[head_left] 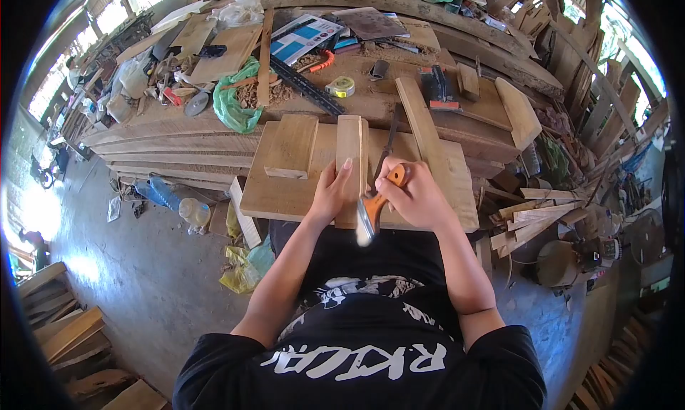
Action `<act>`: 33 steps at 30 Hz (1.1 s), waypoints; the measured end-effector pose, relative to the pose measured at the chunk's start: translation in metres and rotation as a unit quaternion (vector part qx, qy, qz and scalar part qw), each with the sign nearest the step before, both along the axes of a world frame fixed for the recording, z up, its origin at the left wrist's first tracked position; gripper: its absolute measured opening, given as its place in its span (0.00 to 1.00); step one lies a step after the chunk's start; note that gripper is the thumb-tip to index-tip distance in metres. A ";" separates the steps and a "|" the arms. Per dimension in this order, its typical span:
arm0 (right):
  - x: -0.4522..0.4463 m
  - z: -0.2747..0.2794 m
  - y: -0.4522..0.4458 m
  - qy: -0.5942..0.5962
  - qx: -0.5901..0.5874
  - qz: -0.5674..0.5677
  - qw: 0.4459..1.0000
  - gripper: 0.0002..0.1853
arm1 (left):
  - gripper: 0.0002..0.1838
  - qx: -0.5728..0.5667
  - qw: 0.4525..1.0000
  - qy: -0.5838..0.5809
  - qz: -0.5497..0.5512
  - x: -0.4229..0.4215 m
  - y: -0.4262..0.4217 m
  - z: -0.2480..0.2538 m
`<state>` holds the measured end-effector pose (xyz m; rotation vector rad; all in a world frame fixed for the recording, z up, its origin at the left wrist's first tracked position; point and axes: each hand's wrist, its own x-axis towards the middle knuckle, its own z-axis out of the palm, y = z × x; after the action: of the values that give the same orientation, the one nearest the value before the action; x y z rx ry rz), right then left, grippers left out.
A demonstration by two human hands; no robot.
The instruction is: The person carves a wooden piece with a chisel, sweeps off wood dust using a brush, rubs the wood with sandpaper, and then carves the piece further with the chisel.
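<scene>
My left hand [332,190] is closed around the near part of an upright-lying narrow wooden block [349,139], thumb on its face. A paintbrush [374,209] with an orange wooden handle and pale bristles is gripped in my right hand [414,194], bristles pointing down toward me, beside the block's near end. Both hands are over a wide wooden board [278,196] at my lap. On that board, left of the block, lies a second wooden block [293,144]. A long dark tool [392,128], partly hidden by my right hand, lies right of the block.
A long wooden strip [419,117] leans at the right of the board. Stacked timber [185,146] behind carries a tape measure [340,87], a black ruler-like bar [303,84], a green plastic bag [238,103] and a plane-like tool [437,87]. Scrap wood [539,214] lies at right.
</scene>
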<state>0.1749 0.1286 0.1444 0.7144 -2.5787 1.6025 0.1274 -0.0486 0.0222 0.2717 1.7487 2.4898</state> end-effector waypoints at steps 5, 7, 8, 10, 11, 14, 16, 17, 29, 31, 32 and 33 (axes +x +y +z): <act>-0.008 -0.022 -0.006 0.082 -0.063 -0.100 0.990 0.07 | 0.19 0.003 0.999 0.027 -0.039 -0.008 -0.001 -0.022; -0.008 -0.012 -0.006 0.063 -0.046 -0.181 0.980 0.05 | 0.20 0.035 0.997 0.001 -0.065 -0.008 -0.001 -0.023; -0.011 -0.015 -0.006 0.110 -0.053 -0.207 0.971 0.04 | 0.20 0.052 0.996 -0.015 -0.077 -0.007 -0.001 -0.022; -0.019 -0.024 -0.004 0.208 -0.070 -0.233 0.947 0.02 | 0.21 0.029 0.996 0.003 -0.082 -0.010 0.000 -0.029; -0.020 -0.026 -0.003 0.226 -0.072 -0.235 0.942 0.02 | 0.22 0.026 0.995 0.002 -0.093 -0.012 0.000 -0.033; -0.018 -0.022 -0.006 0.239 -0.061 -0.231 0.941 0.03 | 0.22 0.028 0.994 -0.009 -0.106 -0.012 -0.001 -0.031; -0.012 -0.016 -0.006 0.193 -0.028 -0.215 0.957 0.05 | 0.22 0.033 0.995 -0.022 -0.088 -0.006 -0.001 -0.020; -0.012 -0.017 -0.006 0.195 -0.015 -0.201 0.960 0.06 | 0.22 0.028 0.996 -0.026 -0.077 -0.006 -0.001 -0.018; -0.011 -0.023 -0.011 -0.116 -0.046 -0.037 0.992 0.14 | 0.34 -0.079 0.997 -0.022 0.000 0.004 -0.001 -0.016; -0.016 -0.032 -0.015 0.020 -0.071 -0.082 0.994 0.13 | 0.37 0.016 0.997 -0.005 -0.074 0.011 -0.004 -0.008; -0.017 -0.032 -0.014 0.034 -0.073 -0.104 0.991 0.13 | 0.39 0.032 0.998 0.008 -0.053 0.011 -0.003 -0.015; -0.019 -0.034 -0.013 0.059 -0.057 -0.122 0.989 0.14 | 0.40 0.001 0.995 0.012 -0.104 0.015 -0.004 -0.007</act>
<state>0.1558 0.1152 0.1101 0.4508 -2.3627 1.5662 0.1426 -0.0521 0.0149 0.4602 1.6323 2.3514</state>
